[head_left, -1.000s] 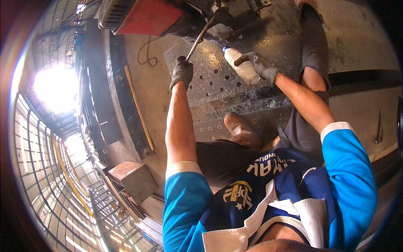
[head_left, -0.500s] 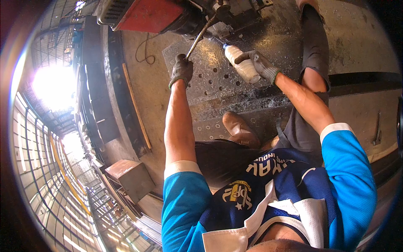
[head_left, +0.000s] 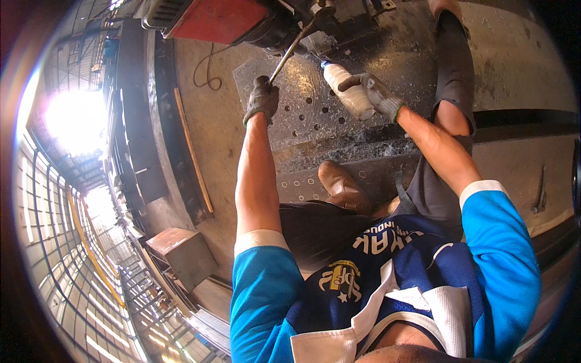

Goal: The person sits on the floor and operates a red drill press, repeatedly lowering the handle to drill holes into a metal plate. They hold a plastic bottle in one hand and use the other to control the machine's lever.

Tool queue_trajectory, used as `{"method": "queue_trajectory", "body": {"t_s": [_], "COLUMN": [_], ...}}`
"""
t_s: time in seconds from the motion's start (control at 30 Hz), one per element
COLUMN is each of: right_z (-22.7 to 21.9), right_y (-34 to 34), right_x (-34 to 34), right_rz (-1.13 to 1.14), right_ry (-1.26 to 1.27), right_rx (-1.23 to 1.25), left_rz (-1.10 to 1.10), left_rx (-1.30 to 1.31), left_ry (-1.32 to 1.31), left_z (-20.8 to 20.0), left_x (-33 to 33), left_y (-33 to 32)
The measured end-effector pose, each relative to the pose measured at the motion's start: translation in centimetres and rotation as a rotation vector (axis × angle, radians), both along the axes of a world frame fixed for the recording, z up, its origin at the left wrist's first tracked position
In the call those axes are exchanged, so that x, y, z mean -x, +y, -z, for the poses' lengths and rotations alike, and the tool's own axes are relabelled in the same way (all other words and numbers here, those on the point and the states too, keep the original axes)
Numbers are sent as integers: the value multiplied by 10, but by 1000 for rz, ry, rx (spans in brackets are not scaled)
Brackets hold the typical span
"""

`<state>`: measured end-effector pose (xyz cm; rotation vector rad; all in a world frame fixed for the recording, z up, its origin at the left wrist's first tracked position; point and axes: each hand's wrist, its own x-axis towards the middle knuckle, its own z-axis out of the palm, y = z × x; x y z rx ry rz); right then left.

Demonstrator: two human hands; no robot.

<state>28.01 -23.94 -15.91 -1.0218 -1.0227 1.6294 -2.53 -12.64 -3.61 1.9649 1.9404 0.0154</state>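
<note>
Over the perforated metal plate [head_left: 293, 92], a white blue-capped bottle [head_left: 342, 83] is held tilted by the gloved right hand [head_left: 379, 97], its forearm angled inward. Round a metal lever [head_left: 287, 59], the gloved left hand [head_left: 262, 100] is closed, its arm stretched forward.

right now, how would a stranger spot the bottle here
Find the red machine at the top, then the metal plate with dark holes, lower in view. Over that plate, the gloved right hand holds the bottle. It is plump and pale with a blue tip, unlike the slim metal lever in the left hand.
</note>
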Motion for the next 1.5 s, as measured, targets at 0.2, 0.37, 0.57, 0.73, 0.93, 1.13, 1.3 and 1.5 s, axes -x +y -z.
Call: {"method": "queue_trajectory", "body": {"t_s": [0.2,0.37,0.57,0.73,0.93,1.13,1.3,1.5], "right_z": [-7,-12,-12,-8,-3,-3,-1,-17], "right_y": [-3,-3,-1,-1,0,-1,-1,-3], "right_x": [-3,-4,-4,-2,-3,-6,-4,4], "right_rz": [-65,-33,-29,-30,-20,-1,-39,-9], "right_ry": [-5,-90,-116,-126,-162,-178,-232,28], "right_rx": [71,-66,0,88,35,-33,1,54], "left_rz": [15,-36,-28,-18,-14,-3,-7,-75], "left_rx": [-43,45,-2,-4,1,-12,-4,88], "left_ry": [-67,21,22,17,16,-16,-18,-31], "left_z": [6,1,-3,-2,-3,3,7,2], "left_x": [2,-2,-7,-8,-9,-7,-5,-11], "left_y": [-1,1,-3,-2,-2,-2,-3,-1]}}
